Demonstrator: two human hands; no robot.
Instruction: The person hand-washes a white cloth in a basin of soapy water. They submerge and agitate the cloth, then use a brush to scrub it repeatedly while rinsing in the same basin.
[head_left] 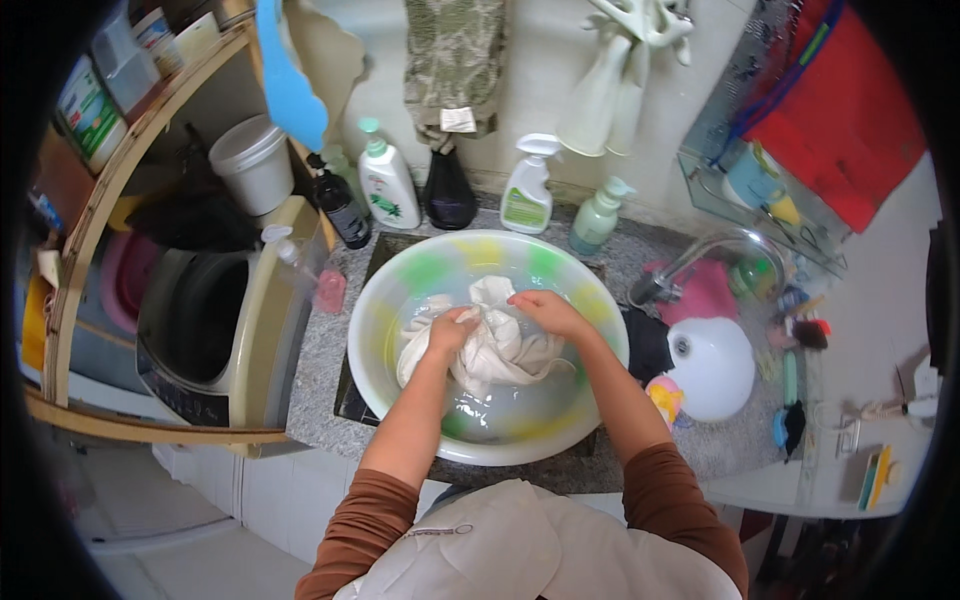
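A large plastic basin (485,435) with green and yellow patches sits on the stone counter, holding water and a bunched cream-white cloth (500,350). My left hand (453,327) grips the cloth at its middle-left, fingers closed into the folds at the water's surface. My right hand (540,308) is closed on the upper right part of the same cloth, pinching it near a raised fold. The cloth is wet and spreads under both hands, partly under water.
Bottles (385,180) line the wall, including a spray bottle (525,200). A washing machine (280,340) stands open at left. A faucet (700,255) and small white sink (720,380) are at right. Shelves (150,105) edge the left side; gloves (600,100) hang above.
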